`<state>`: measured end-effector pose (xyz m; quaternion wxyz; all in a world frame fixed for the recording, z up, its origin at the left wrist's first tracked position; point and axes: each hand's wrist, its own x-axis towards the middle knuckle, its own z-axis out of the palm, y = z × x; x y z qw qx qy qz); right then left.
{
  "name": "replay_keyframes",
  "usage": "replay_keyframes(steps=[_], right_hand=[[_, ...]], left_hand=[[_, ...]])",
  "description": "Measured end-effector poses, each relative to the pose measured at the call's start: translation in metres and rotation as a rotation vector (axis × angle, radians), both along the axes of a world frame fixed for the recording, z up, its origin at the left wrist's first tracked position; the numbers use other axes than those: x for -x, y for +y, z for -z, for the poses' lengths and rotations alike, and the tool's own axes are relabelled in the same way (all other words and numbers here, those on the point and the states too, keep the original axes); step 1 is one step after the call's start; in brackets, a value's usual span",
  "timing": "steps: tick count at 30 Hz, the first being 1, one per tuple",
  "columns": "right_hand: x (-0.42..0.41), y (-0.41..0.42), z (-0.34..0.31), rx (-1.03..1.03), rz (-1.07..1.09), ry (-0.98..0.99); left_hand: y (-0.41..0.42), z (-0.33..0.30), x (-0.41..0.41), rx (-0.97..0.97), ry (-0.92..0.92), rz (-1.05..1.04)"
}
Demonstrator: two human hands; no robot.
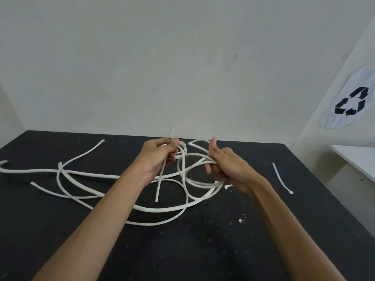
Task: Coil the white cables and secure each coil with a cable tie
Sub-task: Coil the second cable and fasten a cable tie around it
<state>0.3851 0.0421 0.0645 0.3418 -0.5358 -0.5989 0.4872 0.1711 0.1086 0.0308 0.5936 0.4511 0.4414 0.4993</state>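
Above the black table [203,250], my left hand [160,153] grips a small tight coil of white cable [182,149], and one loose end [159,185] hangs down from it. My right hand [223,165] holds wider loops of the same white cable [194,179], thumb raised. Several more white cables [81,173] lie spread and crossed on the table to the left and under my arms. A white cable tie [281,178] lies on the table at the right, apart from my hands.
A small white scrap [228,186] lies just below my right hand and another bit [240,220] nearer me. White specks dot the table. A wall stands behind the table's far edge. At right is a white surface [357,157] and a recycling sign [351,102].
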Motion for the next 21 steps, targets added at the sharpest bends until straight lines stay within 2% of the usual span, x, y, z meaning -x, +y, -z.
replay_keyframes(steps=[3,6,12,17,21], right_hand=[[0.007,0.000,-0.001,-0.101,0.039,-0.092],[0.010,0.001,-0.001,-0.142,0.042,-0.091],[0.004,-0.002,-0.001,-0.092,-0.084,-0.057],[0.006,0.001,0.005,-0.083,-0.162,0.132],[0.014,0.002,0.007,-0.320,-0.061,0.087]], left_hand=[[-0.007,0.002,-0.007,0.043,-0.111,0.088],[-0.011,0.006,-0.008,0.086,-0.189,0.131],[-0.007,0.013,0.001,0.018,-0.023,-0.020],[-0.020,0.006,-0.008,0.183,-0.233,0.204],[-0.028,0.007,-0.021,0.323,-0.288,0.358]])
